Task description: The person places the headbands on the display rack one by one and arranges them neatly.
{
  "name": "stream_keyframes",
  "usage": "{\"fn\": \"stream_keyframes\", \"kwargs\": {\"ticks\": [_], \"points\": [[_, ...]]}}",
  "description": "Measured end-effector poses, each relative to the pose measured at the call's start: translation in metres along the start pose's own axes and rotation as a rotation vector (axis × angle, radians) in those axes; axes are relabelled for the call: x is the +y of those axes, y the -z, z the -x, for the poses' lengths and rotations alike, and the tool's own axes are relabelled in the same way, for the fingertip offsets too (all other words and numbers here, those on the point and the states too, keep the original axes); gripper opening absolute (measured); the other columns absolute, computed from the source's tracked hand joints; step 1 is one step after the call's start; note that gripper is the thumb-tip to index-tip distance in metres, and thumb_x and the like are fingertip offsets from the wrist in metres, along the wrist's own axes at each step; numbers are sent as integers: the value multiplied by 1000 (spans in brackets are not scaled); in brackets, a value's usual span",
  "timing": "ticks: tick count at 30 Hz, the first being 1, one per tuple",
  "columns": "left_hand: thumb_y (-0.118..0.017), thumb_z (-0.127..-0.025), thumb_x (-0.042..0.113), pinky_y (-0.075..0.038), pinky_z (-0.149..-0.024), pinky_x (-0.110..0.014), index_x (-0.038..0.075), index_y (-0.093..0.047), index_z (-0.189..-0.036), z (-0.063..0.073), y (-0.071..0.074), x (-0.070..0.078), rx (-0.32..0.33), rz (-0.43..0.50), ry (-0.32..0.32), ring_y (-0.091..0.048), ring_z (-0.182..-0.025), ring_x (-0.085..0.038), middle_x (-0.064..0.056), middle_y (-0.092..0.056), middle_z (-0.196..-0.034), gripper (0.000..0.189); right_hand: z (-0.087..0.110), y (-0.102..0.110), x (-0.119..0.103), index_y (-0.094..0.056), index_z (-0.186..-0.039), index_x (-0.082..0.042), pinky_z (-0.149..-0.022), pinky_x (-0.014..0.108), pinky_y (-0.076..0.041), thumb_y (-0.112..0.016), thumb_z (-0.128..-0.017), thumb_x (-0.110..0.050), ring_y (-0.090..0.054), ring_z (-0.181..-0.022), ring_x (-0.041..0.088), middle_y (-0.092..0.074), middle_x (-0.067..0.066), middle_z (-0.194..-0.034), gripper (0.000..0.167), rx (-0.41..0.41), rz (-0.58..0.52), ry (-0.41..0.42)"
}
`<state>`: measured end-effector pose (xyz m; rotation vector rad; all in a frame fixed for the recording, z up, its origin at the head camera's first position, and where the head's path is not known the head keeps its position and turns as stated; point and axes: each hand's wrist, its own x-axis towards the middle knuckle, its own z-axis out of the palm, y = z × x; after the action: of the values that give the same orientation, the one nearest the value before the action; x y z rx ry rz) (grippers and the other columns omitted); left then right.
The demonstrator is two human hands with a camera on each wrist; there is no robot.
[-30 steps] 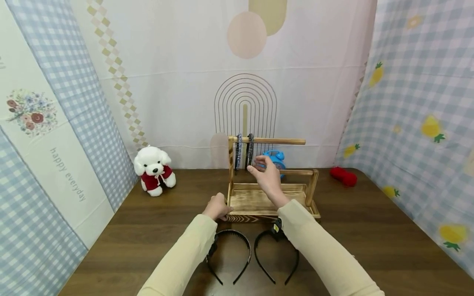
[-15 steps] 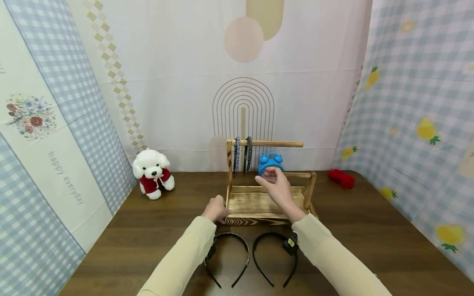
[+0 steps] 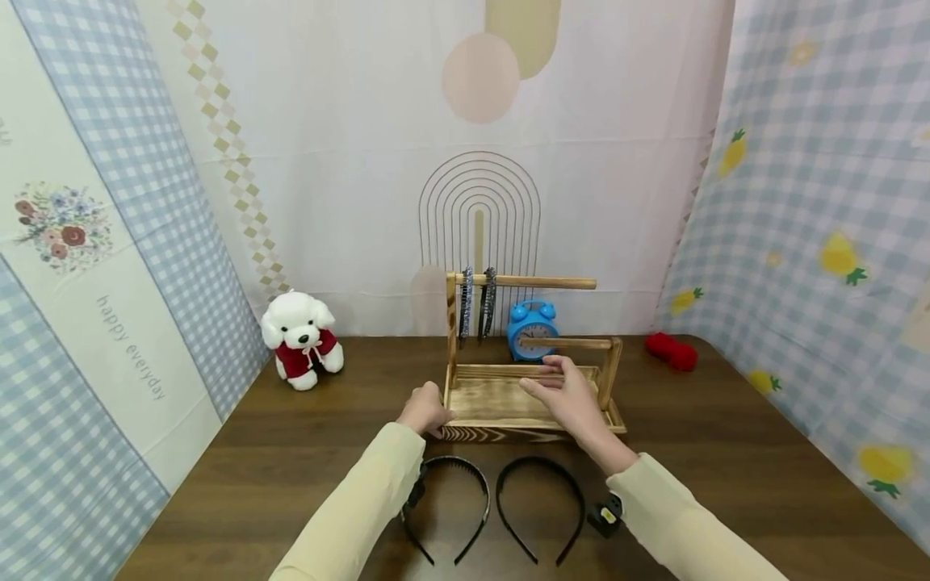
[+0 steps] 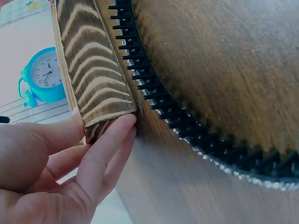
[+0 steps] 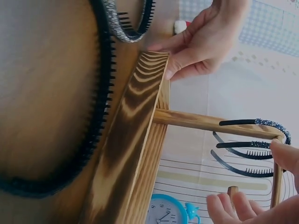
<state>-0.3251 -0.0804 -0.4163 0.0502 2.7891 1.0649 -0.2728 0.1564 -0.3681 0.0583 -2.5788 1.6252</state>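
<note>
A wooden rack (image 3: 483, 434) with a shallow tray stands mid-table. My left hand (image 3: 425, 410) holds its front left corner, thumb and fingers pinching the end of the dark-grained wall in the left wrist view. Two glittery headbands (image 3: 488, 303) hang at the left end of the upper rod (image 3: 552, 282). My right hand (image 3: 570, 395) hovers over the tray with nothing in it, fingers loosely bent and apart from the thumb. Nearer me lie two more headbands on the table: a silver-speckled toothed headband (image 4: 161, 105) at left and a black headband (image 5: 105, 102) at right.
A blue alarm clock (image 3: 529, 331) stands behind the rack, partly covered by the short lower rod (image 3: 574, 344). At the back left sits a white plush dog (image 3: 298, 335) in red. A red bundle (image 3: 672, 352) lies near the back right corner of the table (image 3: 305, 452).
My right hand has moved down and right, away from the hanging headbands to over the tray, uncovering the clock. My left hand stays on the rack's corner.
</note>
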Motion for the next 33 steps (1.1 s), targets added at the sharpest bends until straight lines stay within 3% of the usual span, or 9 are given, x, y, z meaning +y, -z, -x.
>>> {"fn": "stream_keyframes", "kwargs": {"ticks": [12, 15, 19, 22, 24, 29, 31, 33], "points": [[-73, -89, 12, -62, -64, -35, 10, -42, -59, -2, 1, 5, -4, -5, -5, -70, -55, -25, -12, -52, -59, 43, 30, 22, 25, -48, -132, 6, -79, 42, -55, -73, -89, -28, -60, -104, 32, -57, 23, -117, 60, -142, 204, -75], [-73, -89, 12, -62, -66, -35, 8, -47, -62, -3, 5, 6, 5, -7, -13, -70, -54, -24, -14, -56, -64, 38, 33, 29, 28, -44, -132, 8, -70, 39, -55, -75, -88, -21, -58, -92, 28, -52, 25, -115, 61, -250, 251, -124], [-73, -89, 12, -62, -67, -35, 8, -47, -62, -5, 9, 6, 15, 2, -6, -70, -55, -23, -17, -58, -65, 37, 34, 35, 33, -39, -134, 7, -60, 36, -54, -76, -87, -21, -54, -75, 24, -40, 30, -125, 66, -417, 382, -195], [-73, -89, 12, -62, -68, -35, 8, -47, -62, -5, 9, 3, 10, 5, 5, -71, -55, -24, -17, -59, -65, 38, 38, 34, 40, -39, -133, 6, -56, 36, -56, -76, -87, -22, -56, -67, 24, -34, 34, -132, 67, -485, 471, -235], [-73, -89, 12, -62, -70, -35, 7, -49, -62, -4, 7, 1, 5, 0, 11, -71, -55, -24, -18, -60, -66, 36, 42, 30, 45, -37, -134, 8, -55, 36, -57, -77, -86, -18, -59, -64, 25, -33, 38, -134, 68, -507, 477, -264], [-74, -88, 13, -62, -69, -35, 2, -56, -70, -2, 3, -2, -9, -18, 22, -70, -54, -24, -21, -63, -76, 28, 50, 19, 51, -19, -146, 16, -55, 35, -60, -78, -79, 1, -63, -62, 25, -22, 43, -141, 90, -528, 420, -312], [-74, -89, 12, -62, -67, -35, 1, -57, -72, -2, 2, 0, -13, -19, 19, -70, -54, -24, -21, -63, -78, 26, 51, 18, 50, -20, -145, 17, -55, 33, -60, -78, -76, 7, -63, -62, 24, -30, 40, -136, 90, -524, 409, -316], [-73, -89, 13, -62, -67, -35, 1, -57, -73, -2, 1, 1, -12, -20, 13, -70, -54, -24, -20, -62, -78, 25, 51, 21, 49, -33, -137, 16, -54, 31, -59, -75, -74, 11, -62, -60, 21, -46, 33, -121, 76, -523, 384, -319]]}}
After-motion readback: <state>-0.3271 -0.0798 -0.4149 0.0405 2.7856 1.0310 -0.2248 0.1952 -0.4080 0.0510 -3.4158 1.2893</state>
